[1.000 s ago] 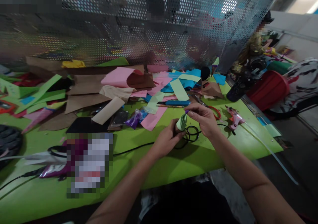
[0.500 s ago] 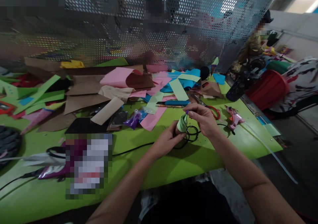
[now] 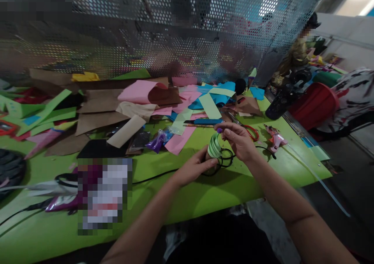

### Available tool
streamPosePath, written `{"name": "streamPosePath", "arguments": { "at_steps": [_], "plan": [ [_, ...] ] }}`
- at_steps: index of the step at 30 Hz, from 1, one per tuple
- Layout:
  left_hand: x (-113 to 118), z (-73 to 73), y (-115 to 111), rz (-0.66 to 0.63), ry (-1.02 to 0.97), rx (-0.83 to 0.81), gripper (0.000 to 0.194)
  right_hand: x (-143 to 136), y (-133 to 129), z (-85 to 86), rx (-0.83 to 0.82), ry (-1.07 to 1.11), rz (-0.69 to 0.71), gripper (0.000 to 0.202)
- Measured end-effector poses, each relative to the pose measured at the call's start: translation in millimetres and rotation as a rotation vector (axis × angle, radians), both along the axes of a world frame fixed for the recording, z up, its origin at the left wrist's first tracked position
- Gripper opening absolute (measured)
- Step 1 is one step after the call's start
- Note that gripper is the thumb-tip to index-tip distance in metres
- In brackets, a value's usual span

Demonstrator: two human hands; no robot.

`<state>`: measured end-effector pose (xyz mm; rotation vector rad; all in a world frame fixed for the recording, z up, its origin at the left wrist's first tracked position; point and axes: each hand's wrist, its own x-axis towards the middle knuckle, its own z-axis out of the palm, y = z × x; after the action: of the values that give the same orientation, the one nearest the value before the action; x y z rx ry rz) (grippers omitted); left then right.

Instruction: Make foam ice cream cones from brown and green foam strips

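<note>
My left hand (image 3: 196,166) is wrapped round the brown base of a small cone-shaped craft piece topped with a pale green swirl (image 3: 214,146). Just above the swirl's tip, my right hand (image 3: 236,138) pinches a small purple ball (image 3: 219,130). Whether the ball touches the tip I cannot tell. Behind and below the hands lies a looped black cord (image 3: 227,158) on the green table (image 3: 248,182). Right of my right hand rests a pink glue gun (image 3: 276,138) with a long clear glue stick in it.
Coloured paper and felt sheets (image 3: 137,90) are heaped along the back by the perforated metal screen (image 3: 146,34). A blue cutter (image 3: 208,121) and red-handled scissors (image 3: 251,132) lie beyond my hands. A purple glue gun (image 3: 61,202) is at left. Another person (image 3: 298,51) works at far right.
The green swirl has tilted more upright and apart from my right fingers, so more of it shows. The purple ball is slightly higher. Both hands keep their hold.
</note>
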<state>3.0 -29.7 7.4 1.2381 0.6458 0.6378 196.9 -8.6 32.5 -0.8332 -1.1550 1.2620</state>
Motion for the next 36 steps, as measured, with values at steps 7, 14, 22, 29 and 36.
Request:
{"name": "streamPosePath", "arguments": {
  "at_steps": [7,14,22,29,36],
  "plan": [
    [-8,2.3,-2,-0.089,-0.097,-0.112,0.057,1,1,-3.2,0.144,-0.067,-0.045,0.023],
    [-8,3.9,-2,-0.095,-0.09,-0.123,0.055,0,-1,1.6,0.263,-0.199,-0.154,0.017],
    [-8,5.6,-3,-0.091,-0.088,-0.12,0.051,3,-2,-0.2,0.233,-0.218,-0.125,0.027],
    [-3,2.1,-1,0.005,-0.041,-0.113,0.061,0,-2,2.0,0.134,-0.155,-0.121,0.029],
    [3,-5.0,4,0.058,0.036,0.102,0.067,-3,-1,3.3,0.138,-0.118,-0.141,0.024]
  ]
}}
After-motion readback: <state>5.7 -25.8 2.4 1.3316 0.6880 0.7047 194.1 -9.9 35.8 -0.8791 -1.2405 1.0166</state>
